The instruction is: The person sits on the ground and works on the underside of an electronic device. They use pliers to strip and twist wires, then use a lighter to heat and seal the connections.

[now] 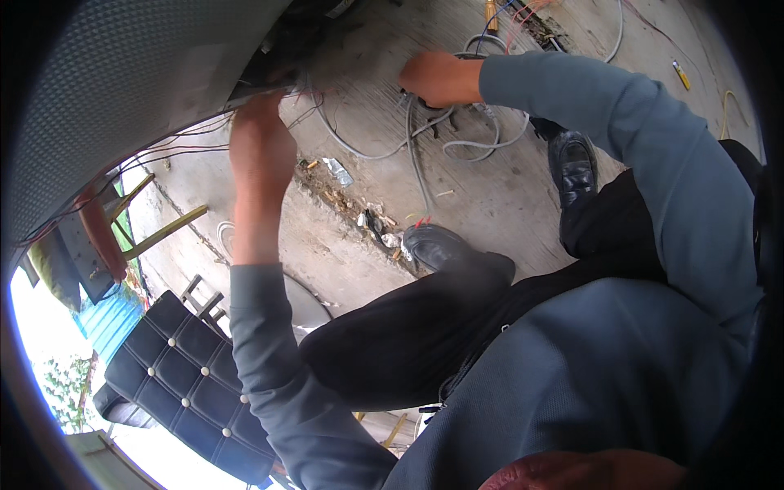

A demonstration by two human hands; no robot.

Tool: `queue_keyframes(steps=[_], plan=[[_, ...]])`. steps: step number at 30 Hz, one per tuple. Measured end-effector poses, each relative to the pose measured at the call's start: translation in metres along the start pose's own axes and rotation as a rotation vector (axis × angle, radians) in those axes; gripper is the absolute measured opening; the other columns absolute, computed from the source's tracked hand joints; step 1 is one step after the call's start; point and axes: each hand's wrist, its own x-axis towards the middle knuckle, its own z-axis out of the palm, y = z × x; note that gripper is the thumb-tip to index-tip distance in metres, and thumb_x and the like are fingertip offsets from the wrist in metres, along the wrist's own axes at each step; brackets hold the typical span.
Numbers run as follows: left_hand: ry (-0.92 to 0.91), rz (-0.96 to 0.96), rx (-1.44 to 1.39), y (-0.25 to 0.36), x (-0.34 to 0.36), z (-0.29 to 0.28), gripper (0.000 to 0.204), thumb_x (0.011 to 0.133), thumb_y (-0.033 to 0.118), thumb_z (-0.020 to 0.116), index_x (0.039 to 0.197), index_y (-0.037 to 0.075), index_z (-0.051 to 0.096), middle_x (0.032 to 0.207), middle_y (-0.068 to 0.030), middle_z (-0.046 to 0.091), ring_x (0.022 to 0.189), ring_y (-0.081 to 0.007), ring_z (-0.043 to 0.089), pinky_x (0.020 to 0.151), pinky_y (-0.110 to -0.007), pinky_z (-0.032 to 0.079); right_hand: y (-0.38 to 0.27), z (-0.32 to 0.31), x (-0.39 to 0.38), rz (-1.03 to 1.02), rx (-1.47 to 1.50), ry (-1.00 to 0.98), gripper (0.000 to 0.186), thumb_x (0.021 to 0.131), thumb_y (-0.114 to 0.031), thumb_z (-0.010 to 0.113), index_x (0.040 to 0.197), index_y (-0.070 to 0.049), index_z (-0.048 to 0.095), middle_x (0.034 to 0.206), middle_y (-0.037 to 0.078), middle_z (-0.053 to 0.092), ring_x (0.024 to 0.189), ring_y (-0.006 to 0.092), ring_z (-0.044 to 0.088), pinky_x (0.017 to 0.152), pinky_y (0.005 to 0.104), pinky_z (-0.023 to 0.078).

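Note:
My left hand (263, 143) is closed at the lower edge of a large grey textured panel (155, 73), with its fingertips hidden. Thin dark and reddish wires (184, 149) run along that edge toward the hand. What it grips cannot be made out. Farther right, my right hand (441, 77) is closed low over the floor, above a dark object that it mostly covers. A grey cable (416, 155) lies in loops beside and below this hand. Its fingertips are hidden too.
A wooden-handled tool (491, 15) lies at the top near blue and red wires. Debris fills a crack (367, 220) in the concrete floor (490, 196). My black shoes (574, 163) stand close by. A black tufted chair (192, 380) is at lower left; a yellow item (681, 75) lies upper right.

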Motion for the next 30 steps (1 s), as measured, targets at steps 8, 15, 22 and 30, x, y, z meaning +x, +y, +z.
queue_keyframes(steps=[8, 15, 22, 30], plan=[[-0.342, 0.040, 0.338, -0.004, -0.033, 0.052, 0.013, 0.085, 0.011, 0.060, 0.096, 0.010, 0.067, 0.094, -0.0110, 0.067, 0.097, -0.0309, 0.065, 0.096, -0.049, 0.046, -0.022, -0.003, 0.002, 0.024, -0.022, -0.045, 0.017, 0.072, -0.006, 0.067, 0.085, 0.001, 0.073, 0.087, 0.022, 0.071, 0.086, 0.0409, 0.070, 0.071, 0.0491, 0.057], [-0.351, 0.088, 0.336, 0.015, -0.048, 0.047, 0.014, 0.081, 0.006, 0.058, 0.088, 0.010, 0.070, 0.094, -0.0095, 0.065, 0.095, -0.0301, 0.062, 0.084, -0.047, 0.047, -0.020, 0.012, -0.016, 0.117, 0.192, 0.102, 0.015, 0.075, -0.008, 0.066, 0.085, 0.002, 0.072, 0.085, 0.024, 0.070, 0.085, 0.0429, 0.068, 0.073, 0.0523, 0.055], [-0.501, 0.063, 0.370, 0.025, -0.065, 0.036, 0.015, 0.082, 0.004, 0.056, 0.090, 0.008, 0.068, 0.093, -0.0132, 0.066, 0.096, -0.0321, 0.065, 0.090, -0.048, 0.046, -0.024, 0.006, -0.021, 0.120, 0.243, 0.084, 0.021, 0.076, -0.015, 0.070, 0.081, 0.006, 0.070, 0.082, 0.025, 0.069, 0.082, 0.0414, 0.069, 0.073, 0.0521, 0.054], [-0.672, 0.006, 0.170, 0.068, -0.093, 0.005, 0.018, 0.090, 0.022, 0.061, 0.088, 0.006, 0.069, 0.085, -0.0176, 0.071, 0.087, -0.0323, 0.070, 0.098, -0.048, 0.046, -0.075, -0.017, -0.038, 0.343, 0.750, -0.141, 0.032, 0.076, -0.028, 0.077, 0.072, 0.002, 0.067, 0.067, 0.018, 0.067, 0.059, 0.0299, 0.068, 0.060, 0.0419, 0.055]])
